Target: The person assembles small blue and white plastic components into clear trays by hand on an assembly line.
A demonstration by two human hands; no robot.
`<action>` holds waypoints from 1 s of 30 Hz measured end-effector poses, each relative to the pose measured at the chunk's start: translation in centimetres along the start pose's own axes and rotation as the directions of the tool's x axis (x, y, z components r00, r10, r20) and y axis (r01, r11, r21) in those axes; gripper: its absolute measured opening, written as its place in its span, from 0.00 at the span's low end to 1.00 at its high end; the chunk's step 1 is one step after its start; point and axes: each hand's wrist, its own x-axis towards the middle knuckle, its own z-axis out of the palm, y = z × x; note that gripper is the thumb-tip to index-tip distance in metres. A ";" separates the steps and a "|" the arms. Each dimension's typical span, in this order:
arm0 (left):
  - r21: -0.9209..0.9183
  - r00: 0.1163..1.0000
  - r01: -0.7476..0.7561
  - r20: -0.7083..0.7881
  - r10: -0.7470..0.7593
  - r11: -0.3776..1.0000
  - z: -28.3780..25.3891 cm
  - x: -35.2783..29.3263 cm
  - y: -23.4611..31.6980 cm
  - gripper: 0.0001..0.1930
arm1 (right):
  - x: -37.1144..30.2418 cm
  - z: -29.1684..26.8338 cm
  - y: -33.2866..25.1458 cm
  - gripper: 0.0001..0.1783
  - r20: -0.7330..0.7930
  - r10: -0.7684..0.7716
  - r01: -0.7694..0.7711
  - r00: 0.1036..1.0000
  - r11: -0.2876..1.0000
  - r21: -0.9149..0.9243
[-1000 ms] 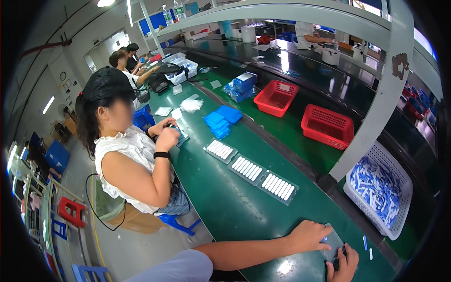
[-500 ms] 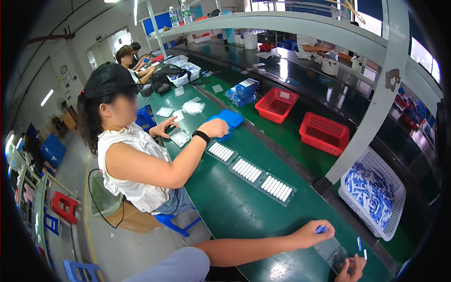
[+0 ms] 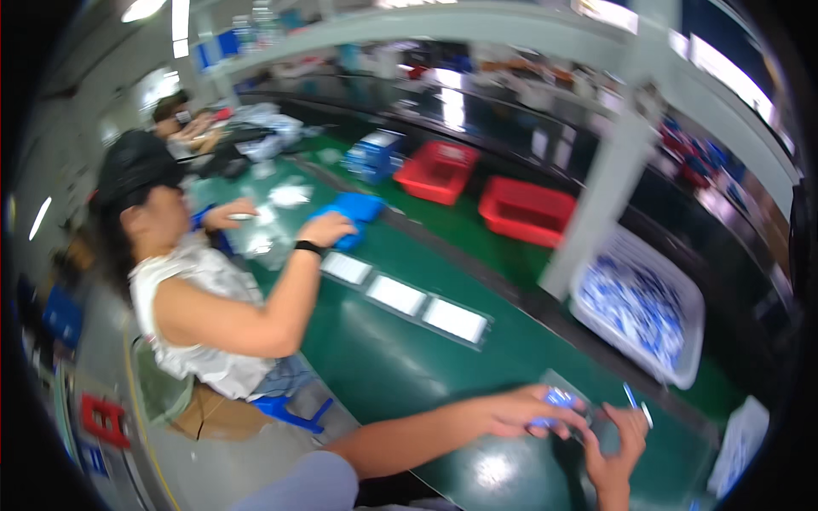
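Observation:
My left hand (image 3: 537, 409) is closed round small blue pieces (image 3: 559, 397), which show between its fingers. Beneath it lies a clear plastic tray (image 3: 558, 381), mostly covered by the hands. My right hand (image 3: 618, 447) is close beside it, thumb apart from the bent fingers, and nothing shows in its grasp. Just past its fingertips lie a slim blue stick (image 3: 630, 395) and a small white stick (image 3: 648, 416) on the green table (image 3: 409, 366). The picture is smeared by motion.
A co-worker (image 3: 204, 298) sits at the left, one hand at a blue pile (image 3: 354, 209). Trays of white sticks (image 3: 396, 295) line the table. Red baskets (image 3: 439, 175) and a white basket (image 3: 588, 302) of blue and white pieces stand beyond, near a grey post (image 3: 601, 204). A whitish bin (image 3: 741, 443) is far right.
The view has swung, so the scene sits further left. My hands have come closer together, and my left hand now covers much of the clear tray. The co-worker's left hand has lifted from its tray.

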 end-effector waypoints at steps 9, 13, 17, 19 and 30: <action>0.020 0.994 -0.042 -0.103 0.044 0.999 -1.3 -1.8 1.6 0.22 | 7.1 1.1 -1.0 0.13 0.202 0.160 -0.227 0.966 0.899 0.375; 0.048 0.998 -0.012 -0.059 0.014 0.999 -0.9 -1.5 1.0 0.21 | 5.8 1.7 -1.4 0.11 0.343 0.172 -0.312 0.923 0.857 0.410; 0.051 0.998 -0.015 -0.067 0.018 0.999 -0.8 -2.0 1.4 0.20 | 5.5 2.4 -0.1 0.06 0.308 0.274 -0.394 0.911 0.801 0.452; 0.057 0.990 -0.032 -0.137 0.039 0.998 -1.2 -2.0 1.7 0.20 | 5.8 2.5 1.3 0.03 0.094 0.345 -0.345 0.934 0.799 0.492; 0.001 0.822 -0.294 -0.510 0.253 0.956 -2.8 -1.7 3.0 0.23 | 2.5 7.5 0.2 0.07 0.065 -0.278 0.285 0.958 0.941 -0.185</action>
